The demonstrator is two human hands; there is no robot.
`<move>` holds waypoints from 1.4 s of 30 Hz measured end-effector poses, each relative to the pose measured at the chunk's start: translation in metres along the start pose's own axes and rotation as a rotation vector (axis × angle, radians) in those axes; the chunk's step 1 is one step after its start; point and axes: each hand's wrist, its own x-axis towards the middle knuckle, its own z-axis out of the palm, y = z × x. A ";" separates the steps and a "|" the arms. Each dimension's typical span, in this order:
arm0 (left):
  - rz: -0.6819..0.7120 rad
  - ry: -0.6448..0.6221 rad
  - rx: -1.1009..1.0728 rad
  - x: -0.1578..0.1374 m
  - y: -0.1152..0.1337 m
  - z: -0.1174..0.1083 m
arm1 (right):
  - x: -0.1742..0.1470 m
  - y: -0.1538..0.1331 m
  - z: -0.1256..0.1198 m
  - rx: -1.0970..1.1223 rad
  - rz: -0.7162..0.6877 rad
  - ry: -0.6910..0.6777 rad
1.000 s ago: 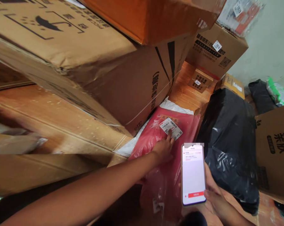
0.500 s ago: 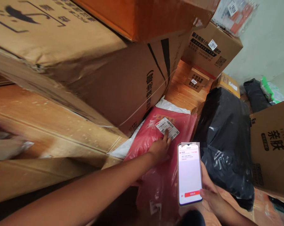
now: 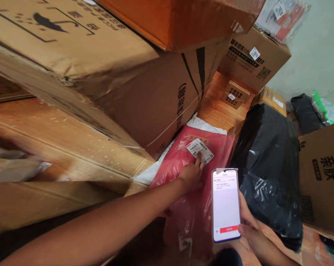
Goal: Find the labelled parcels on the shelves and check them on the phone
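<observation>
My left hand [image 3: 191, 176] reaches in from the lower left over a red plastic parcel bag [image 3: 172, 164]. Its index finger is stretched out onto the white shipping label [image 3: 199, 150], the other fingers are partly curled, and nothing is held. In my right hand [image 3: 248, 229] is a smartphone [image 3: 225, 205], upright with its lit screen facing me. My thumb lies at the screen's edge near a red bar low on the display. The phone covers part of the red bag.
Large cardboard boxes [image 3: 145, 99] rise at the left, an orange-brown carton [image 3: 183, 22] on top. A black plastic parcel [image 3: 266, 147] and another carton [image 3: 322, 177] stand at the right. Behind are a labelled carton [image 3: 254, 61] and a small box [image 3: 235, 94] on wooden flooring [image 3: 215, 107].
The view has shifted slightly, so everything sits a little further right in the picture. My left finger stays at the label and my right hand still holds the smartphone.
</observation>
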 end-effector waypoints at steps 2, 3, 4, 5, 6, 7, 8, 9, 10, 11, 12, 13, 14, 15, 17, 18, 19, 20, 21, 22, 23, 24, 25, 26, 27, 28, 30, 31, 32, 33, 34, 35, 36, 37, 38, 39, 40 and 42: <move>0.001 -0.002 0.001 0.000 0.000 0.000 | 0.000 -0.001 0.001 0.011 0.007 -0.012; 0.003 -0.003 -0.002 0.001 -0.001 0.000 | 0.000 -0.001 0.001 0.015 0.011 -0.009; 0.008 -0.004 -0.003 0.001 -0.002 0.000 | 0.000 0.000 0.001 0.017 0.012 -0.003; 0.015 -0.004 -0.002 0.001 -0.003 0.000 | 0.000 0.000 -0.001 0.016 0.015 0.005; 0.023 -0.003 0.003 0.002 -0.004 0.001 | 0.000 0.001 -0.002 0.012 0.021 0.013; 0.032 -0.003 0.012 0.003 -0.005 0.001 | 0.000 0.001 -0.004 0.006 0.026 0.020; 0.039 -0.003 0.023 0.003 -0.006 0.002 | -0.001 0.002 -0.005 -0.004 0.029 0.025; 0.043 -0.008 0.033 0.003 -0.006 0.002 | -0.001 0.002 -0.007 -0.015 0.031 0.028; 0.046 -0.013 0.039 0.004 -0.007 0.002 | -0.001 0.002 -0.008 -0.025 0.034 0.029; 0.047 -0.017 0.043 0.004 -0.007 0.001 | -0.002 0.002 -0.008 -0.033 0.036 0.028; 0.042 -0.016 0.044 0.004 -0.006 0.001 | -0.002 0.002 -0.009 -0.038 0.033 0.023; 0.028 -0.009 0.041 0.004 -0.006 0.000 | -0.002 0.002 -0.009 -0.038 0.034 0.017; 0.005 0.000 0.037 0.004 -0.006 -0.001 | -0.002 0.002 -0.008 -0.037 0.039 0.012; -0.020 0.008 0.031 0.004 -0.005 -0.002 | -0.002 0.002 -0.008 -0.033 0.047 0.007; -0.060 0.014 0.016 0.005 -0.004 -0.003 | -0.002 0.001 -0.007 -0.029 0.058 -0.005; -0.069 0.011 0.010 0.006 -0.004 -0.004 | -0.002 0.000 -0.007 -0.034 0.062 -0.010; -0.069 0.007 0.008 0.006 -0.003 -0.004 | -0.002 0.000 -0.007 -0.041 0.058 -0.013; -0.068 0.006 0.007 0.007 -0.003 -0.004 | -0.002 0.000 -0.007 -0.046 0.051 -0.013; -0.069 0.006 0.004 0.007 -0.003 -0.004 | -0.002 0.000 -0.007 -0.048 0.048 -0.010; -0.073 0.004 0.002 0.008 -0.003 -0.004 | -0.002 -0.001 -0.007 -0.046 0.047 -0.005; -0.075 0.001 0.001 0.008 -0.003 -0.004 | -0.002 0.000 -0.007 -0.039 0.049 0.003; -0.075 -0.002 -0.001 0.008 -0.003 -0.004 | -0.002 0.000 -0.006 -0.031 0.053 0.010; -0.077 -0.003 -0.004 0.008 -0.003 -0.003 | -0.002 0.000 -0.006 -0.021 0.060 0.017; -0.078 -0.001 -0.008 0.008 -0.003 -0.003 | -0.002 0.000 -0.006 -0.010 0.064 0.023; -0.079 0.005 -0.010 0.008 -0.003 -0.002 | -0.002 0.001 -0.005 -0.001 0.066 0.028; -0.081 0.011 -0.013 0.008 -0.003 -0.001 | -0.002 0.001 -0.005 0.005 0.068 0.030; -0.087 0.023 -0.012 0.009 -0.003 0.000 | -0.002 0.001 -0.004 0.007 0.071 0.032; -0.089 0.025 -0.010 0.009 -0.003 0.001 | -0.002 0.000 -0.003 0.004 0.071 0.033; -0.089 0.023 -0.010 0.009 -0.003 0.001 | -0.002 -0.001 -0.002 -0.002 0.070 0.029; -0.089 0.020 -0.010 0.009 -0.003 0.001 | -0.001 -0.002 -0.002 -0.011 0.070 0.019; -0.088 0.016 -0.013 0.009 -0.003 0.000 | -0.001 -0.004 -0.001 -0.024 0.070 0.001; -0.089 0.012 -0.017 0.008 -0.003 0.000 | -0.001 -0.005 0.000 -0.045 0.070 -0.022; -0.090 0.007 -0.022 0.008 -0.004 -0.001 | 0.000 -0.006 0.000 -0.071 0.068 -0.049; -0.091 0.001 -0.023 0.008 -0.004 -0.001 | 0.000 -0.007 -0.001 -0.098 0.064 -0.074; -0.088 -0.001 -0.024 0.009 -0.004 -0.001 | 0.001 -0.007 -0.001 -0.122 0.060 -0.092; -0.086 -0.001 -0.022 0.009 -0.005 -0.001 | 0.001 -0.006 -0.003 -0.142 0.056 -0.101; -0.078 0.003 -0.020 0.009 -0.005 0.000 | 0.002 -0.005 -0.005 -0.160 0.045 -0.103; -0.066 0.021 -0.015 0.010 -0.006 0.002 | 0.002 -0.001 -0.010 -0.206 0.011 -0.085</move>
